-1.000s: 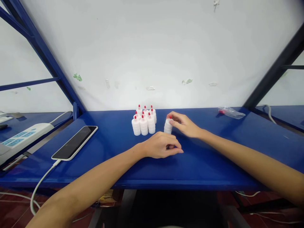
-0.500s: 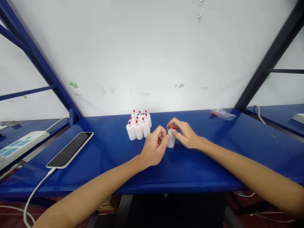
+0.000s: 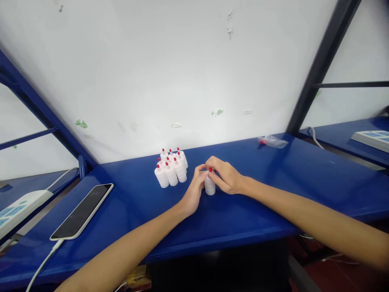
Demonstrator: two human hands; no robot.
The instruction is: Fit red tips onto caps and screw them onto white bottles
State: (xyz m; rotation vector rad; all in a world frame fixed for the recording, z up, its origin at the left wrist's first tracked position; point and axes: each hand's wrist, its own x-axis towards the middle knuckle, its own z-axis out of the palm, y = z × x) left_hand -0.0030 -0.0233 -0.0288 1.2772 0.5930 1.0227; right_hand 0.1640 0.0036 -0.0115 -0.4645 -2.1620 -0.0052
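A white ribbed bottle with a red tip stands upright on the blue table, between both hands. My left hand has its thumb and fingers closed on the bottle's left side, near the shoulder. My right hand grips the same bottle around its top from the right, with the thumb just below the red tip. Some fingertips are hidden behind the bottle. Left of the hands, several similar white bottles with red tips stand in a tight group.
A phone with a white cable lies at the left. A clear plastic bag with something red inside lies at the back right. White power strips sit beyond both sides. Behind the table is a white wall.
The view has turned and tilted slightly. My left hand has come in against the bottle, its fingers now round the bottle's side. My right hand remains at the bottle's top.
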